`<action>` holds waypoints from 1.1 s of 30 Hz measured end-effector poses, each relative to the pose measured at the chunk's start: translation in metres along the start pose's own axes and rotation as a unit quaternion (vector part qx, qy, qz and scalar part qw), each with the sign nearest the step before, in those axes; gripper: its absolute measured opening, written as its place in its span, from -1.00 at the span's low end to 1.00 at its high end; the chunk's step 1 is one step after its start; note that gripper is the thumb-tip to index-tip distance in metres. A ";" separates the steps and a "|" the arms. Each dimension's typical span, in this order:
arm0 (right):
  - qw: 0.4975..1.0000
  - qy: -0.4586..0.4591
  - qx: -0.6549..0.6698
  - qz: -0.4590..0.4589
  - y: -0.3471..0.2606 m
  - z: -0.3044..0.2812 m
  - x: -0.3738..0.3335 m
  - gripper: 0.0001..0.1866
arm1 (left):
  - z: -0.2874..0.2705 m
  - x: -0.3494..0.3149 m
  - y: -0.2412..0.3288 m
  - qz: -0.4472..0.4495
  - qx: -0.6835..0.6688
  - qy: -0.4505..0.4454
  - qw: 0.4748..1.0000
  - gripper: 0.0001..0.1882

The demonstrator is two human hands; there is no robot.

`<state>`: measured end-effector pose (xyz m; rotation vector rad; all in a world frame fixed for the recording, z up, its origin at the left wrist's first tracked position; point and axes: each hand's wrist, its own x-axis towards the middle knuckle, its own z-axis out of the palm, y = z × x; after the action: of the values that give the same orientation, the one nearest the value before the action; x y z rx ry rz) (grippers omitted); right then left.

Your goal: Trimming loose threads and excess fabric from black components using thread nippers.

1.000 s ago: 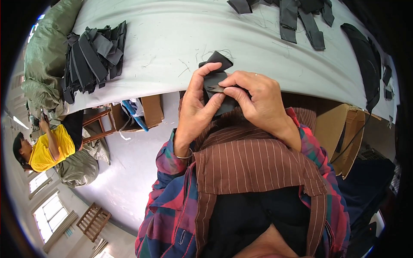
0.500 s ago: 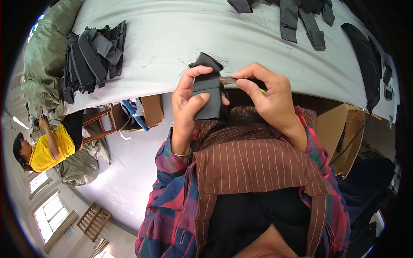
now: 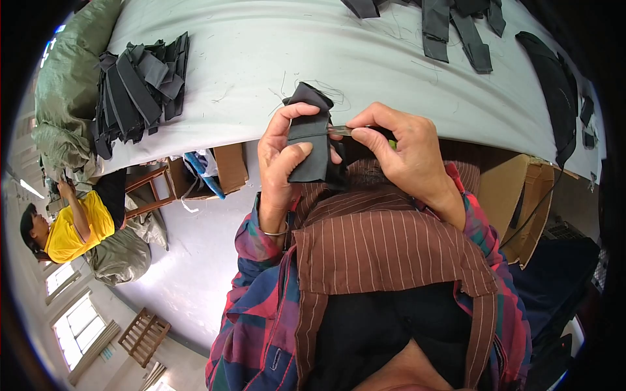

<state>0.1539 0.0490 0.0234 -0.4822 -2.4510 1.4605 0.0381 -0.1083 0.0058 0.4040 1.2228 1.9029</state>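
My left hand (image 3: 282, 153) grips a folded dark grey fabric strip (image 3: 309, 156), fingers behind it and thumb pressed on its front. A seam runs across the strip, and its upper end folds over near the table's front edge. Between the thumb and forefinger of my right hand (image 3: 407, 146) are small thread snips (image 3: 340, 130), their metal blades at the strip's right edge by the seam. A bit of green shows under my right palm; the rest of the snips is hidden. Whether the blades touch the fabric I cannot tell.
A white-covered table (image 3: 248, 58) spans the front, with loose threads on it. A pile of dark strips (image 3: 140, 88) lies left, more strips (image 3: 450, 29) at the far right. Cardboard boxes (image 3: 531, 202) stand below the table. A person in a yellow shirt (image 3: 81, 225) is at left.
The snips and my right hand have shifted slightly left and down, with the blades now closer to the seam. My left hand and the fabric strip have moved a little left.
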 end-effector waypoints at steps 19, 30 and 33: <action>0.996 0.021 -0.061 -0.065 0.003 0.001 0.002 -0.92 | 0.004 -0.001 0.000 -0.006 0.046 0.002 0.999 -0.57; 0.978 0.103 0.180 -0.005 0.016 0.010 0.007 -0.79 | -0.016 0.010 -0.006 -0.059 -0.291 0.014 0.955 -0.32; 0.980 0.081 0.179 0.017 0.011 0.011 0.006 -0.76 | -0.016 0.010 -0.008 -0.069 -0.299 0.030 0.951 -0.48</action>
<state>0.1462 0.0472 0.0091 -0.5403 -2.0062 1.7519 0.0256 -0.1091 -0.0108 -0.0633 0.6337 2.0549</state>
